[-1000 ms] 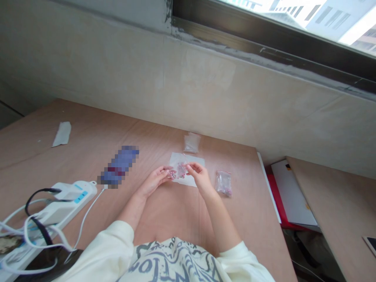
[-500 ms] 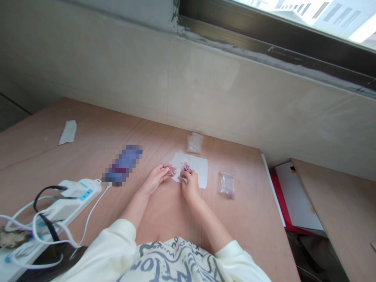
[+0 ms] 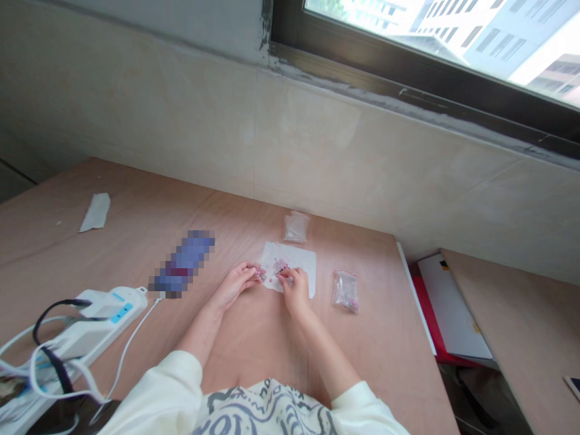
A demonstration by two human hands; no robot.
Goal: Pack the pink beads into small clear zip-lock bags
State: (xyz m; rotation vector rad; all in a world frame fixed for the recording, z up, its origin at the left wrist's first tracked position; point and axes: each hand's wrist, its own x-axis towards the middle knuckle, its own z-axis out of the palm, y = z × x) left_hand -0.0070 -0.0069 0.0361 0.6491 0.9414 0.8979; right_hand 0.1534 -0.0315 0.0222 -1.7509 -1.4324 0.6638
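Observation:
A sheet of white paper lies on the desk, with a small heap of pink and purple bead-like pieces on it. My left hand is at the paper's left edge, fingers closed around a few similar pink pieces. Over the near side of the heap, my right hand pinches thumb and fingertips together; whatever they hold is too small to make out. To the right sits a clear zip bag with some pink pieces at its bottom. Behind the paper are clear plastic bags.
A pixelated phone-like object lies left of my hands, with a white cable beside it. A white power strip with tangled cords fills the near left. A paper scrap is farther back. The wall borders the desk behind.
The camera view has tilted up slightly, so the desk sits lower. My right fingers have shifted slightly at the heap, and more of the pink pieces show. My left hand still holds its pieces.

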